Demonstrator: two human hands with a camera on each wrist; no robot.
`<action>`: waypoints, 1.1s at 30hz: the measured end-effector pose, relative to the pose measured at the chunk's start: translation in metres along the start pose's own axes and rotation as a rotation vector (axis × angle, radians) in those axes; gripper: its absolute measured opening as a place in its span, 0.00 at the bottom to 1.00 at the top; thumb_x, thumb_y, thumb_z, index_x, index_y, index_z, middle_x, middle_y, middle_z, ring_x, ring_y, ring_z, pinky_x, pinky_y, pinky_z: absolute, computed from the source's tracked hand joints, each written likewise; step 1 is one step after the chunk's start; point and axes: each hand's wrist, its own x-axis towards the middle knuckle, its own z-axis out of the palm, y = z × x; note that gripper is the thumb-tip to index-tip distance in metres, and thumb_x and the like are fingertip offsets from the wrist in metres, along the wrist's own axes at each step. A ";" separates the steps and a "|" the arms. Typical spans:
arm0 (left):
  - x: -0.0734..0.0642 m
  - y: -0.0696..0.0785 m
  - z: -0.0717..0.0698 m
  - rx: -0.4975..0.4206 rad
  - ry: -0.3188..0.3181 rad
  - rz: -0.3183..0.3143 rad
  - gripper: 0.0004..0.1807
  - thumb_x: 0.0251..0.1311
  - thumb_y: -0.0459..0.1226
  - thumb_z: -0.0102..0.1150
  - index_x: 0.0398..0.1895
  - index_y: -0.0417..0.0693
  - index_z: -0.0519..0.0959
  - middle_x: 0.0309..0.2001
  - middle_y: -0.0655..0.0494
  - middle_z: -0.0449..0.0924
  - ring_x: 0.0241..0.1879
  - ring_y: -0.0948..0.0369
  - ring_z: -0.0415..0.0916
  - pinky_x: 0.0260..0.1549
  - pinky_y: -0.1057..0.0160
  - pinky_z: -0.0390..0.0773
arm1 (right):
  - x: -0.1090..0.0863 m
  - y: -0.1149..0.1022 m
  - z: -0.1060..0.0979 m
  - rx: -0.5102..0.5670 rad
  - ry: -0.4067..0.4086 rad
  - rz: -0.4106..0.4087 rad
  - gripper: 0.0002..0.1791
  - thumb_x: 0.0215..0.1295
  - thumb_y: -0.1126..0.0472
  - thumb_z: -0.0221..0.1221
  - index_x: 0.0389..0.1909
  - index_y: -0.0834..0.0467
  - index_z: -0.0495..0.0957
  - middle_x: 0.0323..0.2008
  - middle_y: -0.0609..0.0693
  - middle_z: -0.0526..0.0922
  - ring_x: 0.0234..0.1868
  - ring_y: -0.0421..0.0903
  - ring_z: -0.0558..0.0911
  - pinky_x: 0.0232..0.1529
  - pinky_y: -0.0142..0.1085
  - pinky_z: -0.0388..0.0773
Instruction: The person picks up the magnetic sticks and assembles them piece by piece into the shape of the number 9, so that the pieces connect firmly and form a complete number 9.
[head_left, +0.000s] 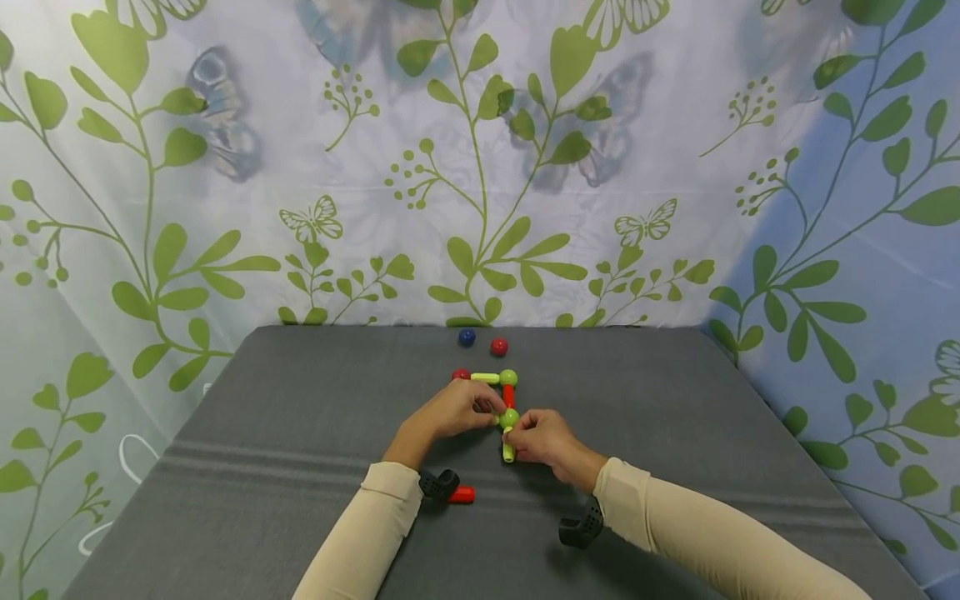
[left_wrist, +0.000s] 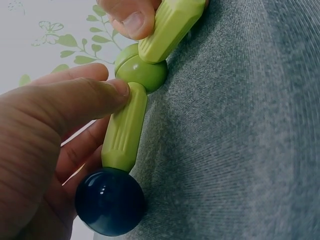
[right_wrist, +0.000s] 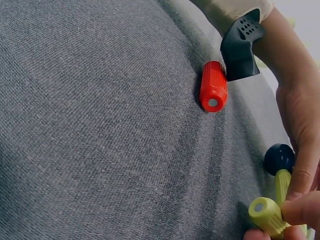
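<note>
My left hand (head_left: 459,408) pinches a yellow-green magnetic rod (left_wrist: 124,131) between thumb and fingers. One end of that rod meets a green ball (left_wrist: 142,72), the other a dark blue ball (left_wrist: 110,202). My right hand (head_left: 553,443) grips a second yellow-green rod (head_left: 509,453), whose far end touches the same green ball; its near end shows a silver disc in the right wrist view. From this ball a red rod (head_left: 508,395) runs back to another green ball (head_left: 508,378). A further yellow-green rod (head_left: 485,377) links that one leftward to a red ball (head_left: 461,375).
A loose red rod (right_wrist: 214,86) lies on the grey cloth-covered table (head_left: 300,400), by my left wrist. Toward the back edge sit a blue ball (head_left: 467,337) and a red ball (head_left: 499,347). A leaf-patterned curtain (head_left: 405,208) hangs behind the table.
</note>
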 end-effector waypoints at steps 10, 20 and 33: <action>0.001 0.000 -0.004 -0.037 0.011 0.053 0.12 0.60 0.29 0.70 0.47 0.43 0.86 0.41 0.53 0.86 0.37 0.66 0.80 0.38 0.66 0.81 | 0.002 -0.001 -0.003 0.001 -0.006 0.000 0.08 0.60 0.70 0.69 0.29 0.63 0.78 0.33 0.56 0.82 0.30 0.46 0.83 0.35 0.41 0.85; 0.004 -0.004 -0.013 -0.037 0.052 0.041 0.12 0.61 0.30 0.69 0.48 0.41 0.86 0.43 0.52 0.86 0.39 0.63 0.82 0.39 0.65 0.81 | 0.002 -0.002 -0.005 -0.019 -0.010 0.012 0.08 0.60 0.69 0.69 0.29 0.62 0.78 0.33 0.55 0.82 0.30 0.46 0.82 0.36 0.41 0.85; 0.031 0.008 -0.065 0.057 0.139 -0.014 0.12 0.67 0.33 0.65 0.52 0.48 0.84 0.48 0.54 0.84 0.46 0.59 0.80 0.45 0.59 0.80 | 0.002 0.000 -0.004 -0.007 -0.032 0.000 0.08 0.59 0.68 0.70 0.28 0.61 0.79 0.31 0.53 0.81 0.28 0.45 0.81 0.35 0.41 0.84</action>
